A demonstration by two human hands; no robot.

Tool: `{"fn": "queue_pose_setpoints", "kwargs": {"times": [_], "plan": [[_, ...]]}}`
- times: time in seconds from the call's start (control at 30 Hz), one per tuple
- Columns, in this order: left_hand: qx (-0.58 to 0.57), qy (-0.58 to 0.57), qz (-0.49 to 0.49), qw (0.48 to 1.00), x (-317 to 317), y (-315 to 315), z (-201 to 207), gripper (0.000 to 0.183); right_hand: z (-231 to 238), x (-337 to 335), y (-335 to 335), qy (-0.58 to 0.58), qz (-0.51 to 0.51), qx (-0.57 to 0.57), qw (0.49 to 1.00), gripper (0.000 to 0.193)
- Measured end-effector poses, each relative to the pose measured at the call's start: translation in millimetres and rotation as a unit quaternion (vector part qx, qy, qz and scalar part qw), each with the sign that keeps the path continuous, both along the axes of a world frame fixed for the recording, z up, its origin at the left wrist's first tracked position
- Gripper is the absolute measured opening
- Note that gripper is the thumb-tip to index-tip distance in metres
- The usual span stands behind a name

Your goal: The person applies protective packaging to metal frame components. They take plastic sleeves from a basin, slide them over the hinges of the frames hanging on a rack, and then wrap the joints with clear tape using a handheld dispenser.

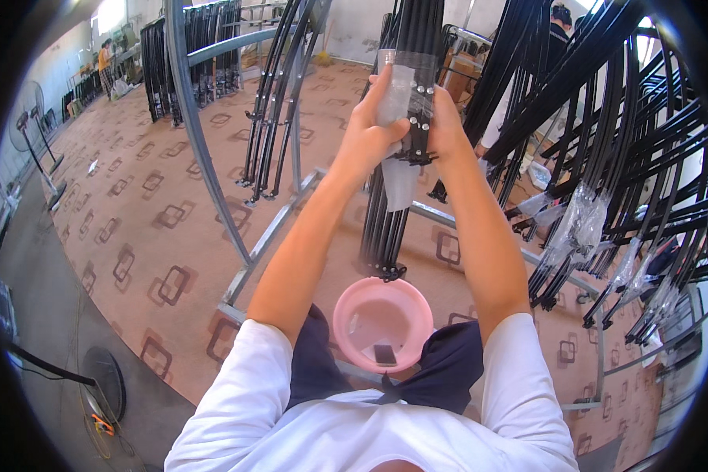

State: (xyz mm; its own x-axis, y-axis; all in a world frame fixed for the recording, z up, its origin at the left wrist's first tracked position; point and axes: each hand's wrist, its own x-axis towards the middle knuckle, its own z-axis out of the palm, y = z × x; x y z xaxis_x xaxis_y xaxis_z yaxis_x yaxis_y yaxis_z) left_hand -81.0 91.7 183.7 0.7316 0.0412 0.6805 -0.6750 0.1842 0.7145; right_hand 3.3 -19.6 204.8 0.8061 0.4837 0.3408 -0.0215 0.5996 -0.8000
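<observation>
In front of me hangs a bundle of long black rods (383, 236) with silver rivets at its joints. My left hand (374, 130) is closed on a strip of clear plastic film (400, 90), its thumb pressing the film against the bundle's left side. The loose end of that film dangles below the hand. My right hand (446, 126) grips the bundle from the right, with its fingers partly hidden behind the rods. Below the rods' lower ends stands a pink basin (341, 318) with a small dark flat object (385, 355) in it.
A grey metal rack (199, 134) holds more black rods (269, 118) at left. Many hanging rods, some wrapped in plastic (582, 224), crowd the right side. Standing fans (35, 149) are at far left. One person (105, 67) is far left, another (558, 35) behind the right rods.
</observation>
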Motion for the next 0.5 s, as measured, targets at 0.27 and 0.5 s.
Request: {"fn": "queue_pose_setpoints", "kwargs": {"times": [0.27, 0.5], "plan": [[0.091, 0.037, 0.011, 0.995, -17.3, 24.9, 17.1, 0.062, 22.0, -39.3, 12.7, -0.086, -0.065, -0.082, 0.991, 0.026], [0.416, -0.100, 0.339, 0.838, -17.2, 63.6, 56.0, 0.034, 36.8, -61.2, 20.6, 0.004, -0.007, -0.054, 0.999, 0.021]]}}
